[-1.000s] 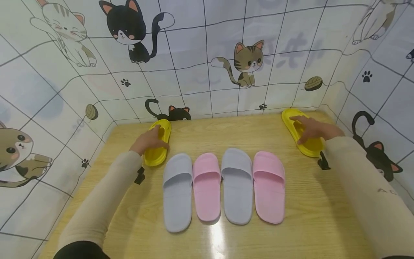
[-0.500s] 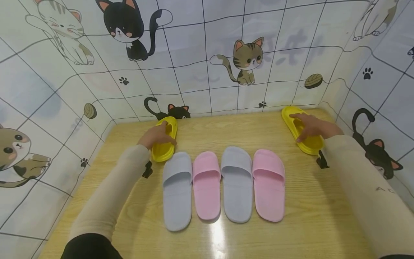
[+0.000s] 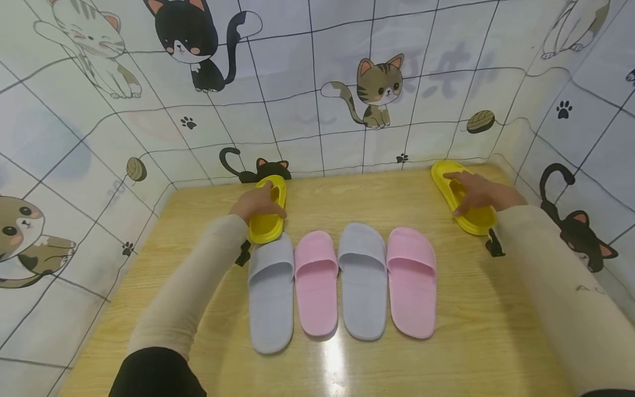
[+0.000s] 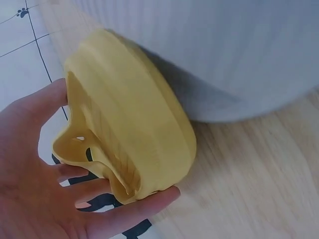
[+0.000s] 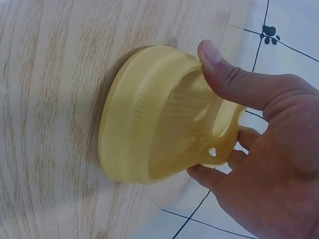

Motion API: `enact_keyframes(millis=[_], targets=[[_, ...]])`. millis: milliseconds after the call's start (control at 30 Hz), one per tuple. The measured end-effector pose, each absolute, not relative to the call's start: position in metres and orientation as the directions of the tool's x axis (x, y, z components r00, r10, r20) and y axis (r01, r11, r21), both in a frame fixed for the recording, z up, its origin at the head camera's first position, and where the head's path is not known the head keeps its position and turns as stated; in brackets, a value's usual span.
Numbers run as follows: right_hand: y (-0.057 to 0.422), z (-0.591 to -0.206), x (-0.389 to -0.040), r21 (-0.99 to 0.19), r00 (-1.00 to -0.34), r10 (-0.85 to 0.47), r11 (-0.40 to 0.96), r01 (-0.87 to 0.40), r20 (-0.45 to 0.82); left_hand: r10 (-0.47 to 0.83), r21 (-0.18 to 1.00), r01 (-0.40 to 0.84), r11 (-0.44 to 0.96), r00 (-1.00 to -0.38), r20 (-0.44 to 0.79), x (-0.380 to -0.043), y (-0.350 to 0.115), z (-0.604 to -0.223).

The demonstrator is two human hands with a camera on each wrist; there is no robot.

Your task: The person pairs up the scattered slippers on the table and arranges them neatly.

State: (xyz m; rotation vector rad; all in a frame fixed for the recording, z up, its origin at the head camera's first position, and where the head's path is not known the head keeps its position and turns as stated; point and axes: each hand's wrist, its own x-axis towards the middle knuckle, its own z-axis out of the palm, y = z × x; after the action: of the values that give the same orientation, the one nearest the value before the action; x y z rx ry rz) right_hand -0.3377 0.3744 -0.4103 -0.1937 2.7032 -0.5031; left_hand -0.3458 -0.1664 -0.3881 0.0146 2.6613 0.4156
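My left hand [image 3: 259, 203] grips a yellow slipper [image 3: 267, 226] across its sides, thumb and fingers on opposite edges. In the head view its near end overlaps the toe of the left grey slipper [image 3: 271, 309]. The left wrist view shows the yellow heel end close beside that grey shape. At the far right, my right hand [image 3: 483, 193] holds the other yellow slipper [image 3: 477, 223], which lies slanted near the back wall. In the right wrist view, the thumb [image 5: 234, 82] presses on one rim of this yellow slipper [image 5: 132, 119] while fingers support the opposite side.
Beside the left grey slipper stand a pink slipper [image 3: 316, 298], another grey slipper [image 3: 364, 300] and another pink one [image 3: 413, 298], all in a row on the wooden table [image 3: 476, 342]. Cat-patterned walls [image 3: 297, 77] enclose the back and both sides.
My left hand has carried its yellow slipper to the right and slightly back, until it overlaps the left grey slipper's toe. The right hand and its slipper have stayed in place.
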Motion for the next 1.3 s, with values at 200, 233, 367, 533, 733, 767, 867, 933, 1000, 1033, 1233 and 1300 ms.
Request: enact_keyframes(millis=[200,233,367,533,733,767,867,933,1000,1033,1233,1300], targets=[[0.374,-0.407,-0.337,-0.368,-0.918,-0.194,0.928,-0.057,-0.346,0.062,0.301,-0.079,0.950,-0.899,-0.432,-0.350,-0.157,-0.386],[0.373,-0.408,-0.337,-0.368,-0.918,-0.192,0.928,-0.055,-0.347,0.060,0.302,-0.083,0.950,-0.897,-0.438,-0.351,-0.155,-0.387],[0.373,-0.409,-0.336,-0.371,-0.917,-0.195,0.927,-0.057,-0.347,0.059,0.291,-0.082,0.953,-0.893,-0.445,-0.353,-0.149,-0.389],[0.374,-0.409,-0.336,-0.360,-0.921,-0.204,0.930,-0.076,-0.332,0.072,0.297,-0.069,0.952,-0.895,-0.440,-0.353,-0.139,-0.388],[0.377,-0.411,-0.339,-0.363,-0.922,-0.206,0.928,-0.078,-0.328,0.092,0.291,-0.045,0.956,-0.894,-0.439,-0.351,-0.127,-0.382],[0.377,-0.411,-0.339,-0.365,-0.921,-0.206,0.928,-0.077,-0.330,0.094,0.293,-0.043,0.955,-0.893,-0.440,-0.351,-0.125,-0.382],[0.376,-0.410,-0.339,-0.365,-0.920,-0.205,0.928,-0.075,-0.334,0.112,0.303,-0.024,0.953,-0.898,-0.426,-0.349,-0.119,-0.379],[0.375,-0.408,-0.338,-0.370,-0.919,-0.209,0.926,-0.076,-0.334,0.125,0.303,-0.007,0.953,-0.902,-0.414,-0.348,-0.116,-0.378],[0.374,-0.406,-0.338,-0.379,-0.919,-0.211,0.922,-0.074,-0.334,0.134,0.303,0.006,0.953,-0.905,-0.404,-0.348,-0.113,-0.378],[0.374,-0.406,-0.338,-0.382,-0.918,-0.215,0.921,-0.077,-0.332,0.137,0.305,0.009,0.952,-0.906,-0.401,-0.348,-0.111,-0.378],[0.372,-0.405,-0.334,-0.380,-0.915,-0.229,0.920,-0.092,-0.333,0.151,0.300,0.026,0.954,-0.904,-0.401,-0.349,-0.097,-0.380],[0.371,-0.406,-0.334,-0.377,-0.915,-0.237,0.921,-0.104,-0.327,0.152,0.304,0.026,0.952,-0.903,-0.401,-0.349,-0.092,-0.380]])
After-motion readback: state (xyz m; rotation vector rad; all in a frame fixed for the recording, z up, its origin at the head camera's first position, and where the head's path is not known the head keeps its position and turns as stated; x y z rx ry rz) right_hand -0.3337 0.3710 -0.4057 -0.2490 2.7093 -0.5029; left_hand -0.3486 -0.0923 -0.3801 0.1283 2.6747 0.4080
